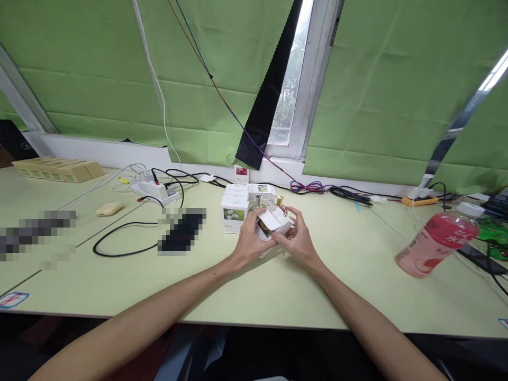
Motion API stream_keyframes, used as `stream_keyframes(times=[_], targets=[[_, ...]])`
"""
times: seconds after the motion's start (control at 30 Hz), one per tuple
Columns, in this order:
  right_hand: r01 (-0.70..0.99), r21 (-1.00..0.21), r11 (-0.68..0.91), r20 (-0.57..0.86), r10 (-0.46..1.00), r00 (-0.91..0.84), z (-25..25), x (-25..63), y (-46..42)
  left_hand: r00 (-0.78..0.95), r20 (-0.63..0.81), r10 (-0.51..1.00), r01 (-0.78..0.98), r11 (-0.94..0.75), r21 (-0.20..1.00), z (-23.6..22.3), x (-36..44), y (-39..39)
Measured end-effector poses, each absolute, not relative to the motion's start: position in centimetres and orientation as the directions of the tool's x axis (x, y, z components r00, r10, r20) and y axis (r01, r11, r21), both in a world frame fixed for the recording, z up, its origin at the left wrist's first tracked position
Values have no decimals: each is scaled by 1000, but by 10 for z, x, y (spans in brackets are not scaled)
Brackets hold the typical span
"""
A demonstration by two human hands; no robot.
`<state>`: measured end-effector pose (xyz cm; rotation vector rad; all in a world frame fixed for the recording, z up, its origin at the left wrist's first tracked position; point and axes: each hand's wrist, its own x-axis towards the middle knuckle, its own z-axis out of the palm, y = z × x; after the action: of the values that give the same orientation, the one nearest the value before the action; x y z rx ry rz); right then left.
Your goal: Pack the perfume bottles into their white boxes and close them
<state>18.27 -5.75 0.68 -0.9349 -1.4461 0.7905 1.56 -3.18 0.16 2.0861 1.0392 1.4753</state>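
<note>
Pale tabletop (357, 254) | left hand (251, 238), right hand (298, 239) — both grasping one opened white box (273, 218) | one pink bottle (436, 243)

1 head-worn view — from above the near edge of the surface (353, 243), at close range, facing forward and down — reaching past the far edge to green blinds (397, 95).

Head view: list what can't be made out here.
All in the head view:
Held white box: any contents, hidden by its flaps, the left hand and the right hand.
Gold-capped bottle: lower part, hidden by box and hand.
Dark object: details, pixelated.
Standing white box: lettering, too small.
Green item: remainder, cut off by the right edge.
</note>
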Motion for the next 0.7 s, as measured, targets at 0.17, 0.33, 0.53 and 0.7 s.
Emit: stream_keyframes(times=[0.17, 0.33, 0.53, 0.7], targets=[[136, -876, 463, 471, 882, 31, 6, 191, -53, 187, 669, 720, 355, -684, 637, 5, 17, -35], [129, -870, 476, 484, 874, 38, 6, 197, -51, 197, 726, 659, 360, -738, 571, 6, 18, -35], [147, -860, 489, 497, 867, 24, 7, 197, -52, 190, 729, 657, 323, -743, 586, 5, 15, -34], [200, -821, 534, 551, 834, 32, 7, 196, -51, 193, 742, 642, 274, -762, 587, 7, 15, -36]])
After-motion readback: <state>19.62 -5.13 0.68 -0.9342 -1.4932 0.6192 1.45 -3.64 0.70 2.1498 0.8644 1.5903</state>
